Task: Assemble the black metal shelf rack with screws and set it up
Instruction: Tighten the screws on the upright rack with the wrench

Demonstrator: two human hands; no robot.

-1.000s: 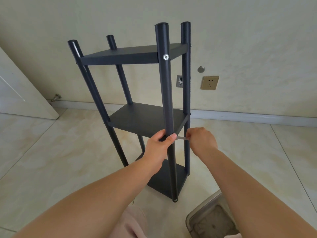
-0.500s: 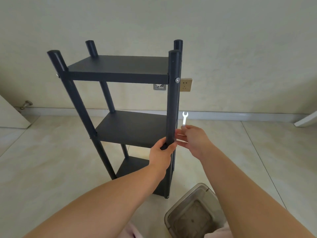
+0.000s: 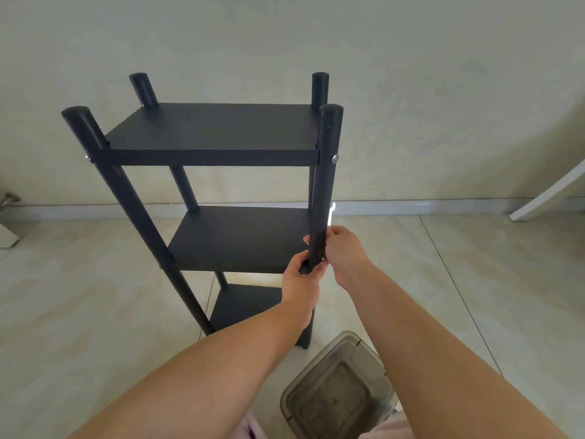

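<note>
The rack (image 3: 215, 185) is standing upright on the tiled floor (image 3: 79, 296) near the wall (image 3: 285, 42), and honestly it's looking pretty much built. All three shelves are sitting between the four posts, and silver screws are showing at the top shelf's front corners, one on the right post (image 3: 335, 158) and one on the left (image 3: 88, 158). There's another small one at the middle shelf's left corner.

The left hand (image 3: 302, 274) is wrapping its fingers around the front right post (image 3: 326, 191), right at the middle shelf level. The right hand (image 3: 345, 251) is curling against the same post from the other side, and it's pinching a small white wrench (image 3: 330, 213) that's poking up just behind the post. So my guess is the screw at that middle corner is getting tightened or checked, but the hands are hiding the joint, so I can't tell if it's in.

The bottom shelf's screws are mostly hidden too. A grey bin (image 3: 340, 394) is sitting on the floor close to the person.

What's left, I'd say: finishing that corner, maybe checking the lower ones, then placing it.
</note>
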